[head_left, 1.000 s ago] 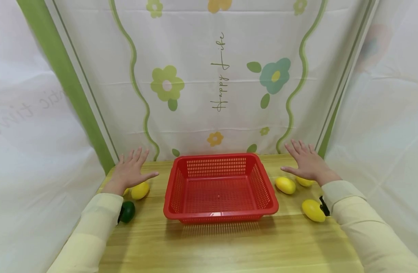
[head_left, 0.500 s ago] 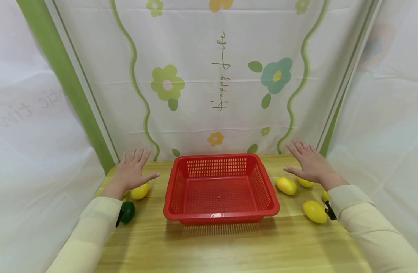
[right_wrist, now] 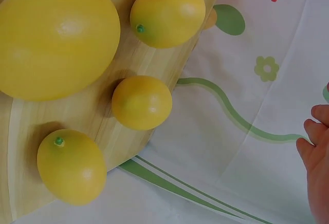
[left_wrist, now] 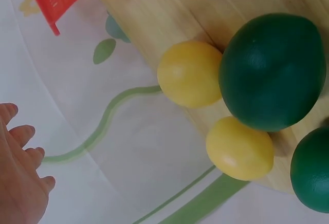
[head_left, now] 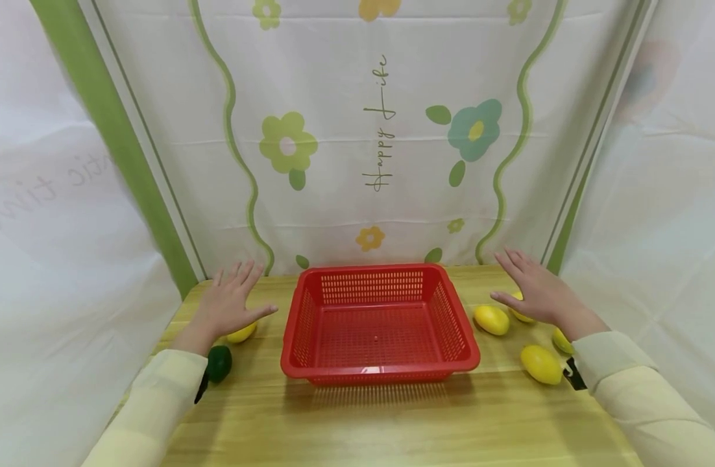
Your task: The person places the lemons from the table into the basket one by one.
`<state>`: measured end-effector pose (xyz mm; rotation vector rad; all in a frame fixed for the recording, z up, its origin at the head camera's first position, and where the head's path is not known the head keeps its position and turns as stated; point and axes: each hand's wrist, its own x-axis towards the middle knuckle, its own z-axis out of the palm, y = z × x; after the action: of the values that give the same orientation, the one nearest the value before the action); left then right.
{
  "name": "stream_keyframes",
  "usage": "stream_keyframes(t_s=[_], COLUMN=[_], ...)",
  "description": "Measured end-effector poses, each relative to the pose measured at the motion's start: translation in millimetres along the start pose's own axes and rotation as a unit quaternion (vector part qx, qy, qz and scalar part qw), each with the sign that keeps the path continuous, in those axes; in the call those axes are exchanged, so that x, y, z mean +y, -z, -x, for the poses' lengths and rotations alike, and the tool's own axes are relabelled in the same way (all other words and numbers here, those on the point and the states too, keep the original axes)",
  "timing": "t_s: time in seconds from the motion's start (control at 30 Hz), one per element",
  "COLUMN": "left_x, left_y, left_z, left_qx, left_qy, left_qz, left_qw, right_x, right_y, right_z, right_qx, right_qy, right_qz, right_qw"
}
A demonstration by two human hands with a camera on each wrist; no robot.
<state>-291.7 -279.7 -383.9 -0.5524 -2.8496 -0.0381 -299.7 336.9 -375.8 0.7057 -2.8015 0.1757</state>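
My left hand, fingers spread, hovers over the table's left side and holds nothing. Below it lie a yellow lemon and a dark green, smooth fruit. The left wrist view has two lemons, one beside a big green fruit, plus a second green fruit cut by the frame. On the right side, my right hand is likewise spread in the air, palm down. Several lemons lie under and near it, one toward the basket and one nearer me; green stem tips show on some.
A red plastic basket with slotted walls stands mid-table between the hands, with nothing in it. The wooden table ends at a white flowered curtain behind. White sheets hang at both sides. A black strap shows by the right cuff.
Both hands have sunk slightly in the head view, the right one also shifting a little to the right. More of a lemon by the right cuff shows now. Basket and fruit lie as before.
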Motion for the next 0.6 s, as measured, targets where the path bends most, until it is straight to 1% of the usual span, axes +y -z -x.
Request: stream_keyframes(t_s=[0.13,0.3,0.47,0.6], left_x=[6.1,13.7,18.6,22.5], left_y=[-4.1,-8.3,-13.8,-19.0], left_z=[3.8,8.2,13.2,18.3], left_qx=[0.011,0.025,0.024,0.034], left_qy=[-0.016,-0.046,-0.068,-0.097], left_qz=[0.012,0.025,0.034,0.052], left_qw=[0.9997,0.9983,0.9968,0.9934], right_x=[-2.2,-3.6,-5.4,-7.5], right_y=[-0.1,-1.4,-3.0,-4.1], right_z=[5.6,11.5,18.2,23.8], right_qx=[0.003,0.013,0.030,0.045], right_qy=[0.001,0.001,0.006,0.013], right_qz=[-0.006,-0.008,-0.006,-0.003], right_qw=[1.0000,0.9999,0.9995,0.9989])
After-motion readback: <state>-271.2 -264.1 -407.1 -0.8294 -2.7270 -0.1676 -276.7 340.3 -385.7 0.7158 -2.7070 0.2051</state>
